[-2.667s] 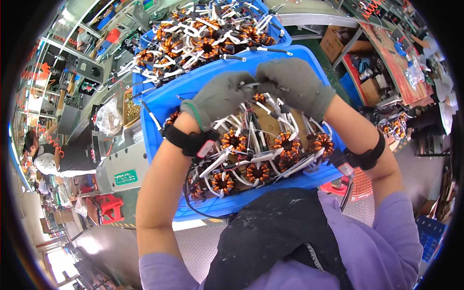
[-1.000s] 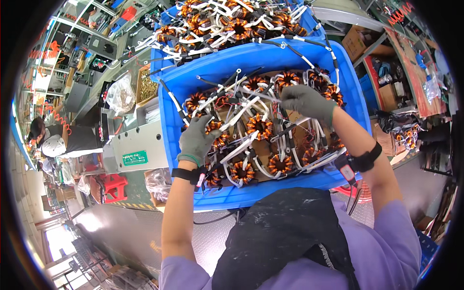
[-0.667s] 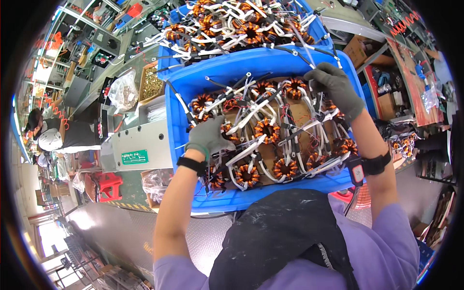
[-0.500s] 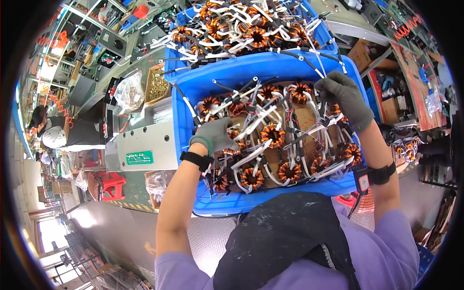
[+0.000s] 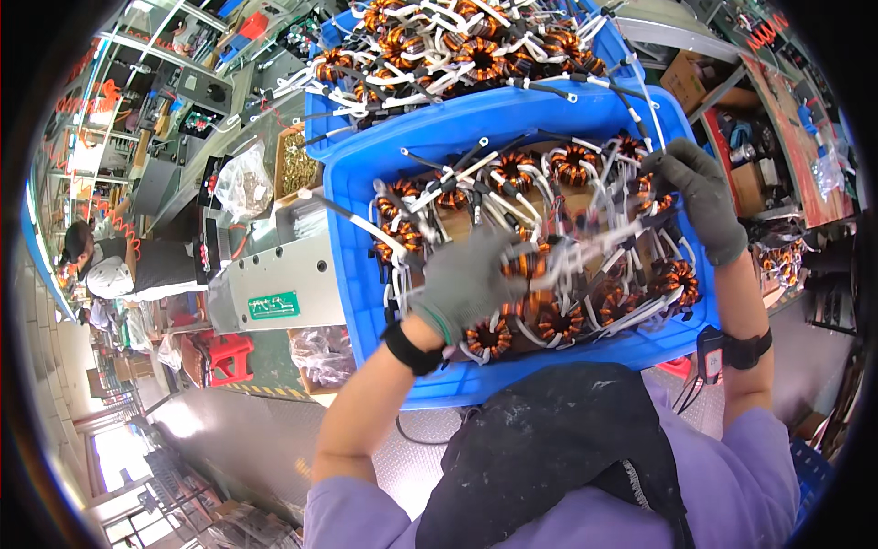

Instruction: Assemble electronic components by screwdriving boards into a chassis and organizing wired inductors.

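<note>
Several copper-wound ring coils with white and black-sleeved leads lie on cardboard inside a blue bin. My right hand, in a grey glove, is at the bin's right side, with thumb and fingers pinched on a thin white lead that rises above them. My left hand, also gloved in grey, hovers low over the coils left of the middle. Its fingers are smeared by motion, beside blurred white leads, so its grip does not show.
Beyond the near bin, a second blue bin holds a heap of similar coils. To the left are a grey metal bench, a box of brass-coloured parts and a clear plastic bag. Another person stands at far left.
My left hand has moved right and slightly lower over the coils. My right hand has shifted right and a little down, the white lead moving with it. The view has shifted somewhat.
</note>
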The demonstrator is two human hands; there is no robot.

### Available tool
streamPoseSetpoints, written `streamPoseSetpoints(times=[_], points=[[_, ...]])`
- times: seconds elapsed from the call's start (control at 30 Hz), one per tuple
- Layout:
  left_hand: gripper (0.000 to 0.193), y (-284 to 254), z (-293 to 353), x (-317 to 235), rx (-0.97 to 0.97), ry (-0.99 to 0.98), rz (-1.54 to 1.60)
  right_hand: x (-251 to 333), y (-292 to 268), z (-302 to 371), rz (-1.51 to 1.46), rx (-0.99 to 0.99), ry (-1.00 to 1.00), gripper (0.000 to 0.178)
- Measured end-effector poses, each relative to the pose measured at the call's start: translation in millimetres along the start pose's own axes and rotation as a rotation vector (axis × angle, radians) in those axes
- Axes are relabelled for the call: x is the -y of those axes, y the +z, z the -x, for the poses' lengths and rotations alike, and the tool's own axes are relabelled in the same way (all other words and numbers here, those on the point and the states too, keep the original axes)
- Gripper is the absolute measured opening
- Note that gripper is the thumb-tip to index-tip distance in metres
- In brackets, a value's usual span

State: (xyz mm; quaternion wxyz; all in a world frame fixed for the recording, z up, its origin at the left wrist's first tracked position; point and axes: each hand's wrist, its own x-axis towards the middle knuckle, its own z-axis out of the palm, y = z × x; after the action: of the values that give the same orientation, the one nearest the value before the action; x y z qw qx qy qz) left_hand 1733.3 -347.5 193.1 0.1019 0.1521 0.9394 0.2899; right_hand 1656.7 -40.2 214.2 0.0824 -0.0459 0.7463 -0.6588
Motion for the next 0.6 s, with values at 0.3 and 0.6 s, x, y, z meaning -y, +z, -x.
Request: streamPoseSetpoints(times=[0.3, 0.6], points=[[0.019, -41, 50, 105, 0.24, -0.049, -0.195, -2, -16, 8, 0.079, -0.148, -0.085, 0.014], [0.029, -23, 95, 100, 0.74, 0.139, -0.633, 9, -15, 13, 0.07, -0.15, -0.128, 0.016]])
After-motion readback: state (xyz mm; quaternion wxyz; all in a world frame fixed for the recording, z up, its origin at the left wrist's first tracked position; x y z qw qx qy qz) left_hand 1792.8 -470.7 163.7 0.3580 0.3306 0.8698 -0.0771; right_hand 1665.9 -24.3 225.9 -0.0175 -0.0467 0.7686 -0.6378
